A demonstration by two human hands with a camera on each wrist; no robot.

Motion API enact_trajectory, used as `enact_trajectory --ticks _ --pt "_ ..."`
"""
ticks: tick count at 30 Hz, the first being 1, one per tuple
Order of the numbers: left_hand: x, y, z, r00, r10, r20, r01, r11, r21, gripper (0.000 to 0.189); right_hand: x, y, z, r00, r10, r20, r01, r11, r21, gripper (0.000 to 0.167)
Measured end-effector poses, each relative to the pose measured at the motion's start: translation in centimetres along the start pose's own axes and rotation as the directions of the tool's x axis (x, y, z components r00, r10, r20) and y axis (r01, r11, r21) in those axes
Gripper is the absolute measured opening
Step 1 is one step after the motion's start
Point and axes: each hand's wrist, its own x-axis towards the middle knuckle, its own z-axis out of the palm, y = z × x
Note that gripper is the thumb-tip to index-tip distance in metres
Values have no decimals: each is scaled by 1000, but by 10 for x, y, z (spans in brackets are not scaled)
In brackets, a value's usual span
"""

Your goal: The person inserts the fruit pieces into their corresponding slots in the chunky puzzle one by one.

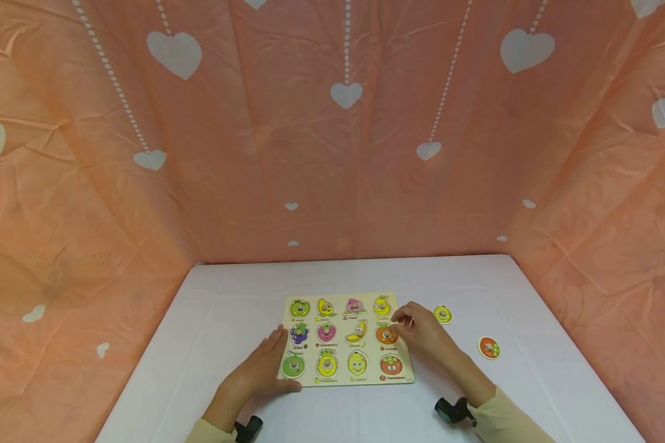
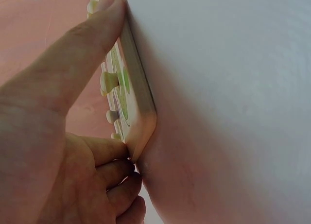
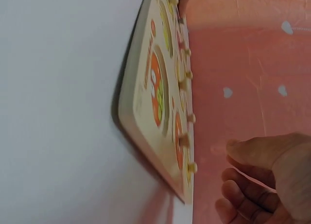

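A wooden fruit puzzle board (image 1: 340, 337) lies flat on the white table, most of its recesses filled with knobbed pieces. My left hand (image 1: 263, 363) rests at its near left corner, thumb along the near edge and extended fingers against the left side. My right hand (image 1: 423, 329) hovers by the right edge, beside the orange piece (image 1: 386, 334) and below the pear piece (image 1: 382, 306). Its fingers are loosely bent with nothing between them in the right wrist view. The persimmon recess (image 3: 157, 90) shows its printed picture and no knob; the lemon recess (image 1: 357, 363) shows no knob either.
Right of the board, a round yellow smiling piece (image 1: 443, 314) and an orange-red piece with green leaves (image 1: 489, 348) lie on the table (image 1: 244, 286). A peach-coloured cloth with white hearts (image 1: 354, 184) stands around the back and sides.
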Motion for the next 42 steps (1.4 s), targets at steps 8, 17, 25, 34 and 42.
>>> enact_trajectory --ticks 8,17,25,34,42 --pt "-1 2 -1 1000 -7 6 7 1000 -5 126 -4 12 -15 998 11 -62 -13 999 -42 10" --pt "0 2 -2 1000 -6 3 6 1000 5 127 -7 25 -29 992 16 -124 -25 997 -70 13" --pt "0 1 0 1000 -13 9 13 1000 2 127 -11 35 -41 983 29 -179 -47 994 -96 13" --pt "0 2 -2 1000 -14 9 14 1000 -5 128 -15 48 -53 979 51 -195 -81 986 -148 13" --pt "-1 2 -2 1000 7 3 -7 1000 13 125 -15 58 -59 978 144 -154 -166 976 -140 14"
